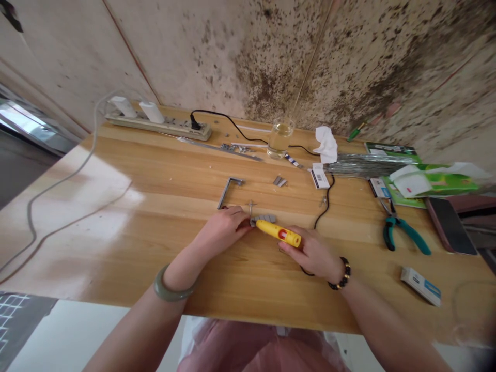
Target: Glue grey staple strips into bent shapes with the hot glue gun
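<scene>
My right hand (315,252) is wrapped round a yellow hot glue gun (277,231), whose tip points left. Close to that tip, the fingers of my left hand (227,227) are pinched on a small grey piece (253,222), mostly hidden by the fingers. Just behind the tip lies a flat grey segmented part (267,218). A small pale cross-shaped piece (251,204) stands beyond the fingertips. Farther back on the left is a grey L-shaped bracket (225,192). Whether the tip touches the small piece I cannot tell.
Along the back are a power strip (174,129), a glass of liquid (279,138) and a bundle of thin wires (364,164). Pliers (405,230), a phone (451,225) and a small box (420,285) lie on the right. A black cord (328,204) crosses the wooden table (155,170).
</scene>
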A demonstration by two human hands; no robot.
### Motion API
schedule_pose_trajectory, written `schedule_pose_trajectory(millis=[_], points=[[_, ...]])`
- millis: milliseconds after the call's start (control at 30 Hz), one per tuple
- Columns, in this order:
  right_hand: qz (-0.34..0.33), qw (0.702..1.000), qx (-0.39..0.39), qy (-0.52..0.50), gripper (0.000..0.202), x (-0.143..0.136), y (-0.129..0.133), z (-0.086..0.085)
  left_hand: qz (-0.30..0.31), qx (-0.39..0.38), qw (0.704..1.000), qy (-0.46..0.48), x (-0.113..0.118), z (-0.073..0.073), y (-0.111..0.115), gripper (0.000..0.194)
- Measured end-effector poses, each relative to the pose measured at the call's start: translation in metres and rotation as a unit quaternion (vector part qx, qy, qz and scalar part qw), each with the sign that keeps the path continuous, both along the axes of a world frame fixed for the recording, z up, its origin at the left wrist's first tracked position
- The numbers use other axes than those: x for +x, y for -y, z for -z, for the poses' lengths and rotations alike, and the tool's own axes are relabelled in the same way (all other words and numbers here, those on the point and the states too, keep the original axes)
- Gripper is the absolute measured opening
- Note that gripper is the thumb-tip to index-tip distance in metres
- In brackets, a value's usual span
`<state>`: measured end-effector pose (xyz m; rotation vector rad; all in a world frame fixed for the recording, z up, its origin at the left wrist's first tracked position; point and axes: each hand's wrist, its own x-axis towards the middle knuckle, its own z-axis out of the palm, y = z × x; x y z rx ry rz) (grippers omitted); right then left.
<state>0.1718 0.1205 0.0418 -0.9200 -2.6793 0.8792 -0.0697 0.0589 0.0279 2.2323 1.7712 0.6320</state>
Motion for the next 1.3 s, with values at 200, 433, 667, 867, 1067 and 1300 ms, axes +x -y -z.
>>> schedule_pose_trajectory(millis=[200,433,667,867,1067,1300], points=[[0.005,1.0,-0.009,-0.004,0.026,-0.001,0.0,-0.001,-0.006,-0.007,1.0,-0.002,0.0,0.001,0.0,0.013],[-0.004,1.0,-0.021,0.005,0.024,0.003,0.001,-0.007,-0.011,-0.001,1.0,-0.004,0.001,0.001,0.0,0.011],[-0.002,1.0,-0.021,0.017,0.024,0.003,0.001,-0.007,-0.02,-0.004,1.0,-0.008,0.002,0.001,0.0,0.012],[0.003,1.0,-0.018,0.003,0.023,0.001,0.001,-0.004,-0.015,0.005,1.0,-0.006,0.003,0.001,0.001,0.011],[0.012,1.0,-0.006,-0.01,0.025,-0.002,0.001,0.0,-0.018,-0.005,1.0,-0.001,0.003,0.002,0.0,0.015],[0.012,1.0,-0.014,0.0,0.025,0.0,0.001,0.003,-0.019,-0.013,1.0,-0.003,0.003,0.001,0.0,0.013]])
